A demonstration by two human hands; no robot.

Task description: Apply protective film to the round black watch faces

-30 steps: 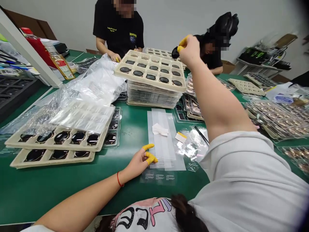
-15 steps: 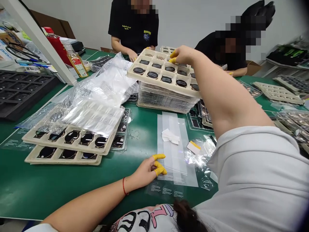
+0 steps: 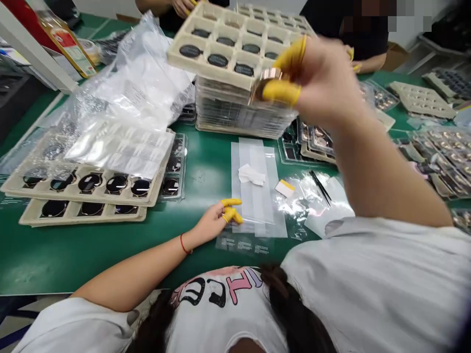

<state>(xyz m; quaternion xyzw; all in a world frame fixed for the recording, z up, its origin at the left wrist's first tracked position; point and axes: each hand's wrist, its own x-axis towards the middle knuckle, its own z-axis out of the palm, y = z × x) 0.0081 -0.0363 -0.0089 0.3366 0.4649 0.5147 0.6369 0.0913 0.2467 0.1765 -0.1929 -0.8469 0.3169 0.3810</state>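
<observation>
Though blurred, shows a round metal part (image 3: 265,86) pinched at the fingertips of the right hand (image 3: 327,81), near the tray (image 3: 209,70); shows the left hand (image 3: 213,221) slightly open at plastic strips (image 3: 272,196).

Five dark discs (image 3: 91,183) show along the front row of the upper cream tray (image 3: 106,197) at left, three in the lower cream tray (image 3: 86,220). One coppery disc (image 3: 258,89) is at upper middle. Right of centre: one pair of tweezers (image 3: 320,189), one yellow-edged card (image 3: 284,188). Lower middle: three printed text blocks (image 3: 245,246). Top: two other people (image 3: 355,41).
</observation>
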